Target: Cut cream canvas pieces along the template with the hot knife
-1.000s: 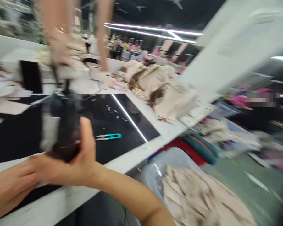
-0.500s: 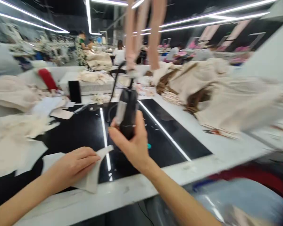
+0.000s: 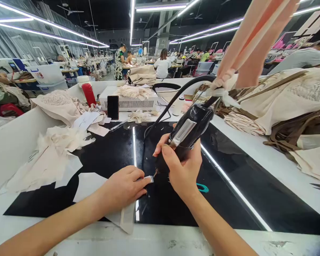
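The black tool (image 3: 193,124) slants over the mat (image 3: 229,209), clasped by the right hand (image 3: 185,167); its tip is hard to discern. Leftward, apart, the left hand (image 3: 124,188) covers the cloth's (image 3: 88,183) middle; whether it pinches, I cannot tell. The right hand partly hides teal snips (image 3: 206,188).

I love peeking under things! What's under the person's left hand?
Pale material lies under the left hand, on the black surface, poking out on both sides. The hand hides the middle, so I can't tell whether it's one piece.
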Available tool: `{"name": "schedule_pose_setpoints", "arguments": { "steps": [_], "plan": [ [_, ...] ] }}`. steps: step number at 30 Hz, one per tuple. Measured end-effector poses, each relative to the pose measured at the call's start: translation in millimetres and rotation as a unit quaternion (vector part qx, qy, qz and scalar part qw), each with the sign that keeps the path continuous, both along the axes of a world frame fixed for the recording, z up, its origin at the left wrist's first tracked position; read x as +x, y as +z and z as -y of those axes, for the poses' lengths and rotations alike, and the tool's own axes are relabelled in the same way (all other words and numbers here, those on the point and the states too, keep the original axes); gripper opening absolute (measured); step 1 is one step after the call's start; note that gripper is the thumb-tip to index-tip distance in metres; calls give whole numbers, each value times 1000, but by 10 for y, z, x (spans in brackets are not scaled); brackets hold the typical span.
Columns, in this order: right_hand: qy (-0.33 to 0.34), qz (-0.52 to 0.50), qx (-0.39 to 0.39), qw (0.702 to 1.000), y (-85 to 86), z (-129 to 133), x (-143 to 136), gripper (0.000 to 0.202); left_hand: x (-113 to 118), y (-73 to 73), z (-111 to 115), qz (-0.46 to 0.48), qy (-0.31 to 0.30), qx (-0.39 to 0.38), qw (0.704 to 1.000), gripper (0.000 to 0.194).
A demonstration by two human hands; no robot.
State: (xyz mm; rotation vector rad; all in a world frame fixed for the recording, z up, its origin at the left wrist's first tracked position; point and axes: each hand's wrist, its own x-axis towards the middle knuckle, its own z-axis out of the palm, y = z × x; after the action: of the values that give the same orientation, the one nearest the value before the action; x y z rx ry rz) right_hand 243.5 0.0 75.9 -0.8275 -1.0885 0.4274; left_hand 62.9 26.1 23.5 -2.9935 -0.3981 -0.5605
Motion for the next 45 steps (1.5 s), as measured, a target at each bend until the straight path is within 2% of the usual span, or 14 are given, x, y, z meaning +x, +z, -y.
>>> {"name": "schedule_pose_setpoints", "arguments": {
  "steps": [6, 18, 30, 45],
  "plan": [
    [3, -14, 7, 1000, -22, -46, -14, 25, 11, -96, 85, 6, 25, 29, 999, 23],
    [35, -44, 23, 998, -69, -32, 12, 35, 59, -165, 147, 52, 38, 28, 998, 14],
    [57, -58, 21, 996, -73, -4, -22, 41, 50, -183, 135, 67, 31, 28, 997, 17],
    [34, -49, 19, 998, -67, 13, -33, 40, 55, -158, 182, 71, 38, 17, 997, 17]
  ]
}}
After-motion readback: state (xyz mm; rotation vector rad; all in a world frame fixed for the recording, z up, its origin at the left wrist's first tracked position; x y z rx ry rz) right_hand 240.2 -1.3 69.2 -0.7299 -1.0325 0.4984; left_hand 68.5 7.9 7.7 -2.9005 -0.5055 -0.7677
